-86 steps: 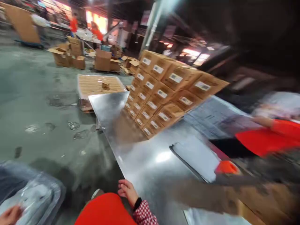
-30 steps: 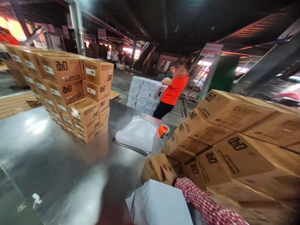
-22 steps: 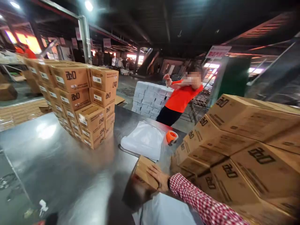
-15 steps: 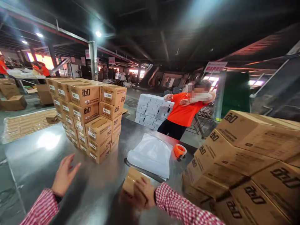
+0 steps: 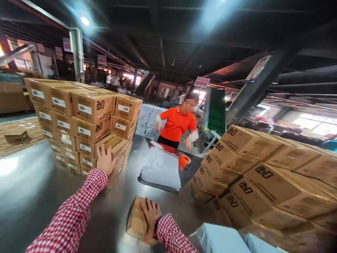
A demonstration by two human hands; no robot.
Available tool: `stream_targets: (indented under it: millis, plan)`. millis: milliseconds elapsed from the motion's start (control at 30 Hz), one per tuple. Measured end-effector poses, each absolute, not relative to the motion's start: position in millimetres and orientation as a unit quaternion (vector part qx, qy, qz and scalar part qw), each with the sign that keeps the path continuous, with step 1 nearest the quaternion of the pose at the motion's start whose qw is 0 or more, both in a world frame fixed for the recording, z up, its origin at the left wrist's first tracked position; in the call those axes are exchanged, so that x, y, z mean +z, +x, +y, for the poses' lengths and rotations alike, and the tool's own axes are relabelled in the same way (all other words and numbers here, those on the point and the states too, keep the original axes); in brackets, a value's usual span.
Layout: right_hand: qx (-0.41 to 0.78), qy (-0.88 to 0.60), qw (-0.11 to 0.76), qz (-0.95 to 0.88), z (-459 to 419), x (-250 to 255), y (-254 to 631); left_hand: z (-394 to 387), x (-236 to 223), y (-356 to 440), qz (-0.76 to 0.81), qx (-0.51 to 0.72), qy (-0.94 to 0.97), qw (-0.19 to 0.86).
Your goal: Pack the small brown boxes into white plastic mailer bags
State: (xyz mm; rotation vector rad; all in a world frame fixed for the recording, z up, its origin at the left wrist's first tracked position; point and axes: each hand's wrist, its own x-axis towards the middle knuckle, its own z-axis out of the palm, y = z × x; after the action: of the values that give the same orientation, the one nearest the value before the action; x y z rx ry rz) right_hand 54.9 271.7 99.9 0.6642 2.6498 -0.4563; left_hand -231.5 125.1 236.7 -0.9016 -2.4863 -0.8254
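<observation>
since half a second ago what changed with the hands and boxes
The left hand went from hovering open over the metal table forward onto a carton in the left stack. The right hand stayed flat on the small box. The person in orange lowered their arms. The stacks stayed put.

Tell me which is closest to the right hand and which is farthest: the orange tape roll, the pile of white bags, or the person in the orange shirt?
From the right hand:
1. Pile of white bags, just beyond it on the table.
2. Orange tape roll, behind the bags, to the right.
3. Person in the orange shirt, across the table.
</observation>
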Motion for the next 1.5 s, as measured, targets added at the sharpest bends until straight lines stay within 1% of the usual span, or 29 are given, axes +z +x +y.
stream_targets:
  millis: [100,200,267,367,433,500,567,667,733,800,867,967,1067,1133,1233,1300,1367,1433,1500]
  plan:
    - [-0.143,0.282,0.211,0.925,257,109,71,100,225,-246,-0.843,-0.304,-0.403,0.184]
    - [-0.165,0.332,0.2,0.907,243,121,89,69,217,-254,-0.796,-0.319,-0.486,0.169]
    - [-0.215,0.357,0.152,0.896,240,128,102,46,212,-251,-0.766,-0.332,-0.526,0.165]
    - [-0.385,0.385,0.04,0.838,241,140,125,5,205,-235,-0.722,-0.361,-0.566,0.165]
    - [-0.507,0.373,-0.019,0.777,239,151,147,-27,191,-216,-0.707,-0.381,-0.58,0.138]
    - [-0.577,0.348,-0.066,0.736,234,164,170,-57,165,-192,-0.71,-0.388,-0.58,0.089]
    - [-0.599,0.324,-0.11,0.724,227,179,193,-80,124,-163,-0.72,-0.382,-0.577,0.038]
    - [-0.567,0.294,-0.129,0.759,221,197,216,-93,50,-115,-0.711,-0.396,-0.58,-0.024]
    - [-0.55,0.282,-0.114,0.778,217,207,221,-94,8,-85,-0.694,-0.407,-0.591,-0.059]
    - [-0.523,0.28,-0.092,0.8,212,214,216,-92,-19,-61,-0.689,-0.405,-0.593,-0.1]
    - [-0.479,0.261,-0.076,0.835,202,220,201,-90,-33,-46,-0.707,-0.401,-0.563,-0.148]
    - [-0.352,0.184,-0.05,0.916,180,227,168,-89,-37,-38,-0.728,-0.394,-0.514,-0.223]
    - [-0.214,0.084,0.008,0.973,157,227,130,-89,-35,-38,-0.72,-0.384,-0.51,-0.271]
    - [-0.165,0.02,0.042,0.985,145,219,107,-91,-31,-36,-0.717,-0.388,-0.505,-0.285]
    - [-0.118,-0.045,0.059,0.99,133,204,85,-90,-20,-33,-0.71,-0.403,-0.496,-0.295]
    - [-0.113,-0.055,0.067,0.99,133,199,83,-89,-8,-33,-0.701,-0.415,-0.498,-0.298]
    - [-0.168,-0.03,0.064,0.983,141,196,93,-87,5,-34,-0.692,-0.423,-0.505,-0.296]
    - [-0.256,0.053,0.013,0.965,153,191,111,-87,16,-35,-0.687,-0.424,-0.514,-0.291]
    - [-0.303,0.144,-0.046,0.941,162,179,131,-86,21,-36,-0.689,-0.419,-0.519,-0.285]
